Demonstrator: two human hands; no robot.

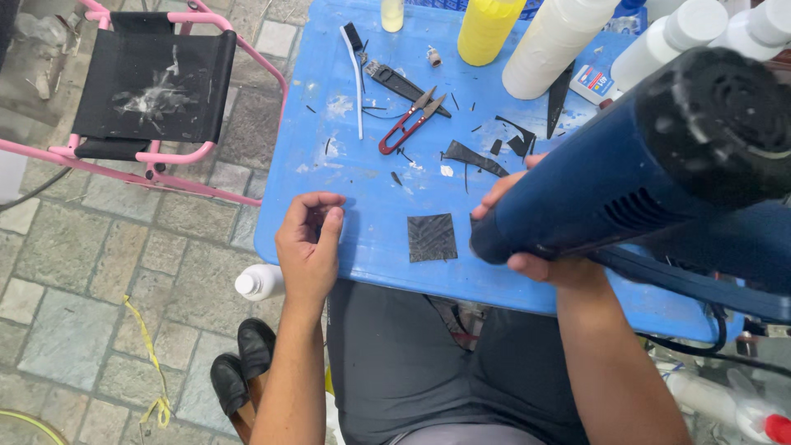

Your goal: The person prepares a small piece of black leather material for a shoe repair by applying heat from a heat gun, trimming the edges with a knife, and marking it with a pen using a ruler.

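A: What's the right hand (540, 247) got?

B: A blue heat gun (643, 173), gripped round the body, fingers wrapped over and under it. Its nozzle end sits just right of the black patch (432, 237) — close, though I can't tell if it touches.

A: And the patch?

B: A small dark square lying flat on the blue table (346, 177), near the front edge, between the two hands. It looks woven, thin and light — I'd judge it flexible rather than stiff, the sort of piece that slides on smooth plastic at a nudge.

A: So where would you take it?

B: By a corner or the left edge, pinched between thumb and forefinger, well away from the nozzle side. Thin sheet like that probably frays at cut edges, judging by the black scraps (494, 148) strewn further back.

A: Left hand (309, 243)?

B: Resting on the table left of the patch, fingers curled loosely inward, holding nothing that I can see.

A: The gun itself?

B: Bulky, likely heavy toward the front; its cord (692, 342) trails off the right side of the table. Red snips (409, 122) and several bottles (552, 45) lie at the back.
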